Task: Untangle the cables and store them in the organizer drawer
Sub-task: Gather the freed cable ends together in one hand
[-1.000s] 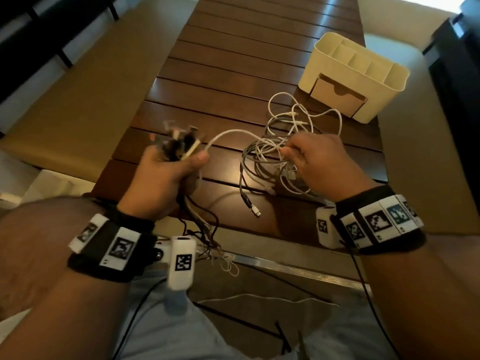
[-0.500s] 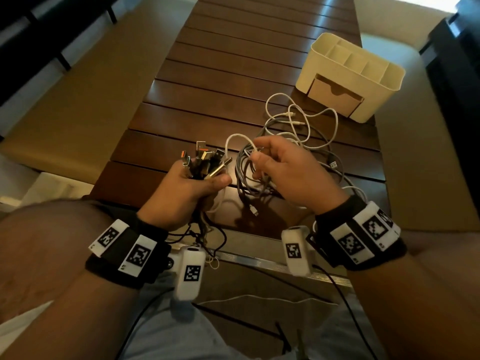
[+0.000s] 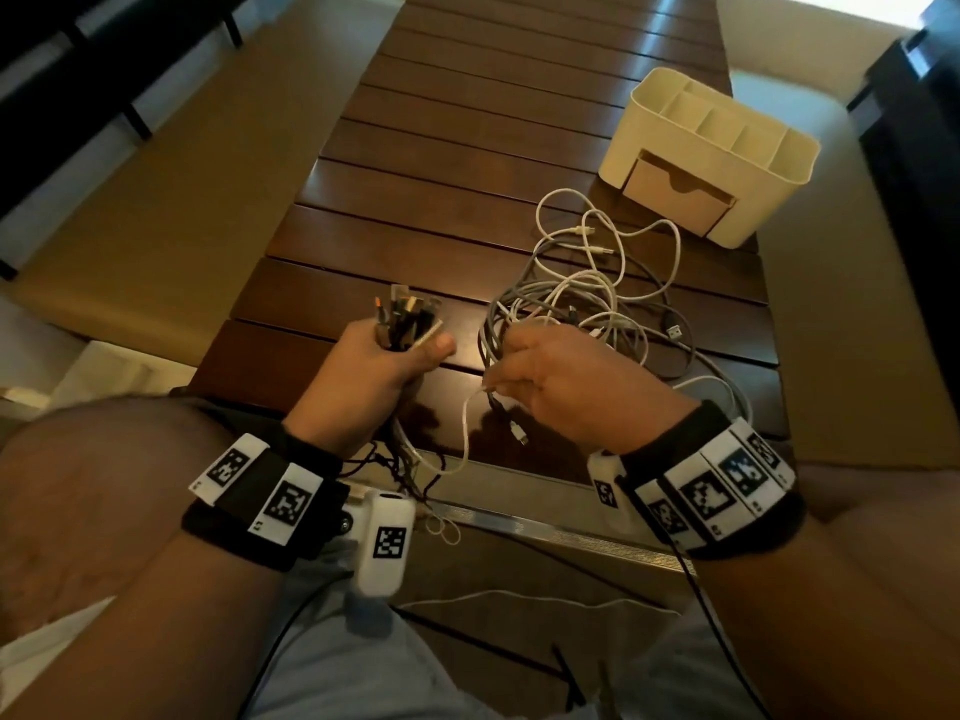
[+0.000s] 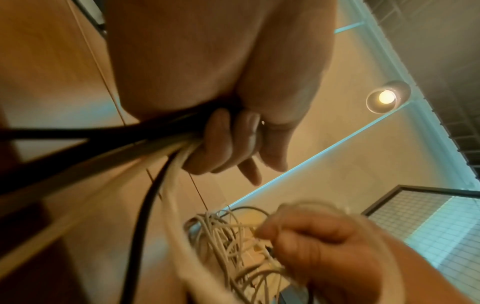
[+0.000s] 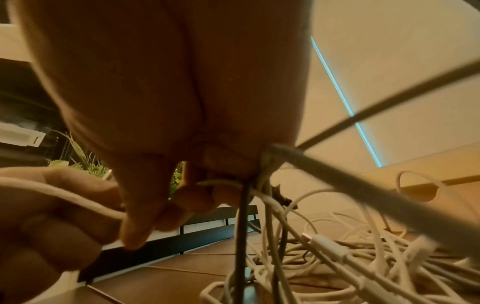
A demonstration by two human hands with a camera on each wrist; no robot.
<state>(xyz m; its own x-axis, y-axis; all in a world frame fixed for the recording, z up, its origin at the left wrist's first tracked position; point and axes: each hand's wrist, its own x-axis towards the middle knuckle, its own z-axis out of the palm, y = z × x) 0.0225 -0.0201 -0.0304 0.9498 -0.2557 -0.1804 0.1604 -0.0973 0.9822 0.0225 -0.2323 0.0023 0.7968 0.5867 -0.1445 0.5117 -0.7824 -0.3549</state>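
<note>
My left hand [image 3: 374, 371] grips a bundle of cable ends [image 3: 408, 319] upright, plugs sticking up above the fist; its fingers [image 4: 221, 144] curl round black and white leads. My right hand [image 3: 556, 381] holds a lifted clump of grey and white cables and pinches a white cable [image 3: 467, 428] that loops down toward the left hand. The tangle of cables [image 3: 597, 283] spreads over the wooden table [image 3: 467, 148] beyond the right hand. A cream organizer [image 3: 711, 148] with a tan drawer [image 3: 675, 192], shut, stands at the back right.
Beige benches run along both sides of the table. Thin wires hang from my wrist bands across my lap. A metal strip [image 3: 545, 532] edges the table's near side. A loose dark USB plug [image 3: 672, 330] lies right of the tangle.
My right hand has drawn back toward me from the tangle, pulling a white cable loop with it. The left hand shifted right with its bundle, plugs now upright.
</note>
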